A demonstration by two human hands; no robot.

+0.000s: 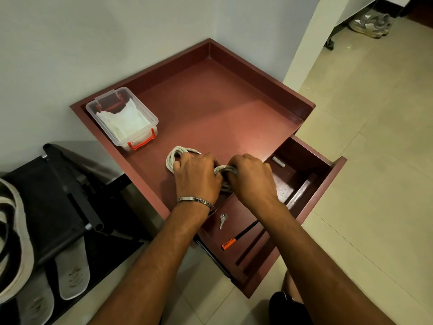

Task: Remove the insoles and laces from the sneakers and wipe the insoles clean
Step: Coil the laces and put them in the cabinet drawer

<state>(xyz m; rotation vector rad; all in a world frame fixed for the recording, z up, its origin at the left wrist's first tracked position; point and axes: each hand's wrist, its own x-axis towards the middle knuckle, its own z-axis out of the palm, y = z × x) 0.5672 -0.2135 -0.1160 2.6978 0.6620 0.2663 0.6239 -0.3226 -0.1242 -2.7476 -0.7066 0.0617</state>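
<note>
A bundle of pale shoelaces [174, 156] lies coiled at the front of the dark red cabinet top [210, 102]. My left hand [196, 174] grips the coil's left part, its fingers curled round the strands. My right hand [250, 177] grips the coil's right end just beside it. Two grey insoles [72, 275] lie side by side on a black rack [70, 207] at the lower left. A clear plastic box [121, 118] with red clips holds white wipes at the cabinet's back left.
An open drawer [304, 184] juts out on the right with a key [223, 219], an orange-tipped pen [236, 238] and a small white item inside. A sneaker's white edge [16, 231] shows at far left. Grey sneakers [370, 23] sit on the tiled floor, far right.
</note>
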